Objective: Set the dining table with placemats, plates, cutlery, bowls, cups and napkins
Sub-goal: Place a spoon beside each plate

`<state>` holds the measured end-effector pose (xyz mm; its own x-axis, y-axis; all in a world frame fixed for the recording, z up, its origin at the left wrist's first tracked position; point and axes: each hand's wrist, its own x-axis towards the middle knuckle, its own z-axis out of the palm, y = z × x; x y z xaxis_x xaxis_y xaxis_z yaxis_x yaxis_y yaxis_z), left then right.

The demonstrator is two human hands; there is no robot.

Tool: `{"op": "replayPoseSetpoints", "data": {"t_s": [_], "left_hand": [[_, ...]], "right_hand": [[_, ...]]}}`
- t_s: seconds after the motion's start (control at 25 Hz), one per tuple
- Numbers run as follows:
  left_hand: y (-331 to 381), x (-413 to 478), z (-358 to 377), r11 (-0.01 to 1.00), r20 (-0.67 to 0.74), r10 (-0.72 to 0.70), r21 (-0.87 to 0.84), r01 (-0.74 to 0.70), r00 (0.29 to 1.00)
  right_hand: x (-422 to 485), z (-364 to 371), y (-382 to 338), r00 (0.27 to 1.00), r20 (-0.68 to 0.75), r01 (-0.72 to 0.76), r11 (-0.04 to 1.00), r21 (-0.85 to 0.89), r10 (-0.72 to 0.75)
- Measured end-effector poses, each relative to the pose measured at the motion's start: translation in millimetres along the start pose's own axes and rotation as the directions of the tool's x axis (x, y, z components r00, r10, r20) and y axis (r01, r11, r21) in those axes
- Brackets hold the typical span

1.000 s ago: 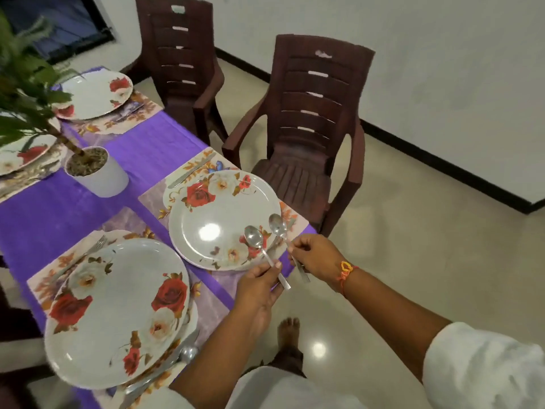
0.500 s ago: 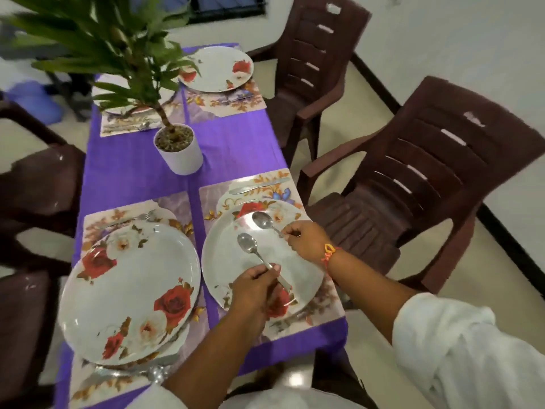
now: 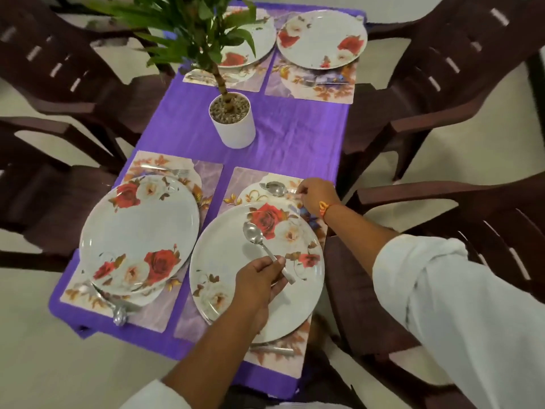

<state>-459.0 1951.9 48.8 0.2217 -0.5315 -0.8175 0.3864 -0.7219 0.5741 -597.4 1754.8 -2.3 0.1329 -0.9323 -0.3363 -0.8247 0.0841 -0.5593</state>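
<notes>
Pinching a spoon (image 3: 259, 243) by its handle, my left hand (image 3: 258, 280) holds it over the near plate (image 3: 224, 278). My right hand (image 3: 317, 194) grips a second spoon (image 3: 275, 188), bowl resting on the placemat (image 3: 247, 184) beyond that plate.

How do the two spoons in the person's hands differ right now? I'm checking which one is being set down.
The spoon in the left hand is held above the near-right plate, gripped by its handle. The spoon at the right hand lies low on the placemat beyond that plate, its handle hidden by the fingers. Both are plain silver-coloured spoons.
</notes>
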Motion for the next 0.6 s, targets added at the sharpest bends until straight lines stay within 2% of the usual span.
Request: {"op": "replayPoseSetpoints", "data": {"t_s": [0.28, 0.6], "left_hand": [[-4, 0, 15, 0.993, -0.028, 0.010, -0.119, -0.013, 1.000], [-6, 5, 17, 0.982, 0.014, 0.036, -0.185, -0.032, 0.999]], "right_hand": [[27, 7, -1, 0.997, -0.001, 0.078, 0.996, 0.044, -0.078], [41, 12, -5, 0.993, -0.046, 0.104, 0.994, -0.029, -0.106]]}}
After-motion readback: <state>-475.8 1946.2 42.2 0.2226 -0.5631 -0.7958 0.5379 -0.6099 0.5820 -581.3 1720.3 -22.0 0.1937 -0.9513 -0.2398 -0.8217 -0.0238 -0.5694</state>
